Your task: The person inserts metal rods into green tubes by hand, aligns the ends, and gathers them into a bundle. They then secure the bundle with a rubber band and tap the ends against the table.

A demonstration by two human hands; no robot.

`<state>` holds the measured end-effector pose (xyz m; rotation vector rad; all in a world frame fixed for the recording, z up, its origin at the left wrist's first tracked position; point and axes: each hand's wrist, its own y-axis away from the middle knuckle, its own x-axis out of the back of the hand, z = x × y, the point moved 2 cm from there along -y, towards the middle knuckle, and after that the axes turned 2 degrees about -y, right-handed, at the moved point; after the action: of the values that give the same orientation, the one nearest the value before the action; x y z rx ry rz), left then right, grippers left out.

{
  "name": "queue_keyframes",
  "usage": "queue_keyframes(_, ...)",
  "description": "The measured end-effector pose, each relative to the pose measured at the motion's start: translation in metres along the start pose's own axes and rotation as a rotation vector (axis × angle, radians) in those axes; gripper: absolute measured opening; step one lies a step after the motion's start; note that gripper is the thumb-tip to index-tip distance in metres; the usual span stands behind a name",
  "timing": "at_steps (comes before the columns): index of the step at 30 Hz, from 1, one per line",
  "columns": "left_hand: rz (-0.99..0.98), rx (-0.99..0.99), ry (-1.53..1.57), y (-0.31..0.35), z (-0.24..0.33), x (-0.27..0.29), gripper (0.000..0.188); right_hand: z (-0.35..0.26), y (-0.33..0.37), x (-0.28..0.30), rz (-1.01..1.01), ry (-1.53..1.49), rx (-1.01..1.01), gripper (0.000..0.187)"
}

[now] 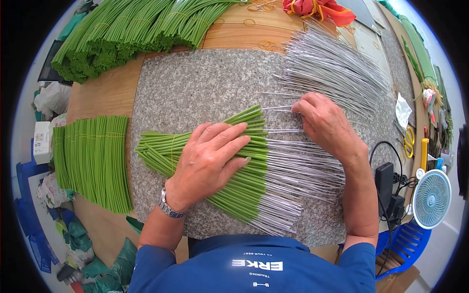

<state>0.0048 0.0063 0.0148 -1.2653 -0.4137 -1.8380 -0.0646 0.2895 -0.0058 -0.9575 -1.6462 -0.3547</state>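
A fanned bundle of green plastic tubes (pixel 239 193) lies on a speckled stone slab (pixel 195 78), tied near its left end with a thin yellow band. From the right ends of many tubes stick silvery metal wires (pixel 303 163). My left hand (pixel 207 156) rests flat across the tubes, fingers stretched out; a metal watch is on that wrist. Beyond the wires, my right hand (pixel 325 119) is closed in a pinch on a thin metal wire (pixel 277 108), whose left end is close to the upper tubes. Whether it pinches more than one is hard to see.
Loose metal wires (pixel 332 68) lie heaped at the far right. Banded green tube bundles stand at the back left (pixel 132 29) and lie at the left (pixel 93 161). Right of the slab are yellow-handled scissors (pixel 409 141), a black adapter (pixel 384 180) with cables, and a small fan (pixel 432 199).
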Motion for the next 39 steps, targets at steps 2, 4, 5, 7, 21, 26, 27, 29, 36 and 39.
queue_keyframes(2,-0.011,0.006,-0.025,0.000,0.000,-0.001,0.045,-0.003,0.002,0.002,-0.014,-0.031,0.009,0.016)
queue_keyframes(4,-0.020,0.001,-0.044,-0.001,0.001,-0.002,0.047,-0.003,0.004,0.001,-0.019,-0.012,0.003,0.017)
queue_keyframes(5,-0.021,0.002,-0.044,-0.001,0.001,-0.003,0.047,-0.003,0.005,0.000,-0.023,0.009,-0.003,0.017)
queue_keyframes(7,-0.028,-0.003,-0.060,-0.002,0.001,-0.004,0.048,-0.005,0.008,-0.002,-0.030,0.001,-0.013,0.018)
queue_keyframes(21,-0.037,-0.008,-0.097,-0.002,0.002,-0.004,0.050,-0.019,0.023,-0.008,0.114,-0.148,0.042,0.029)
queue_keyframes(26,-0.038,-0.007,-0.092,-0.003,0.003,-0.003,0.049,-0.021,0.023,-0.007,0.105,-0.163,0.029,0.031)
queue_keyframes(27,-0.038,-0.005,-0.095,-0.003,0.003,-0.003,0.049,-0.021,0.023,-0.008,0.105,-0.164,0.028,0.031)
queue_keyframes(29,-0.039,-0.005,-0.098,-0.003,0.003,-0.003,0.049,-0.022,0.022,-0.009,0.112,-0.175,0.034,0.031)
queue_keyframes(36,-0.040,0.000,-0.091,-0.003,0.002,-0.004,0.049,-0.024,0.017,-0.011,0.111,-0.188,0.052,0.029)
queue_keyframes(39,-0.041,0.003,-0.098,-0.002,0.002,-0.004,0.049,-0.027,0.012,-0.016,0.103,-0.262,0.054,0.033)
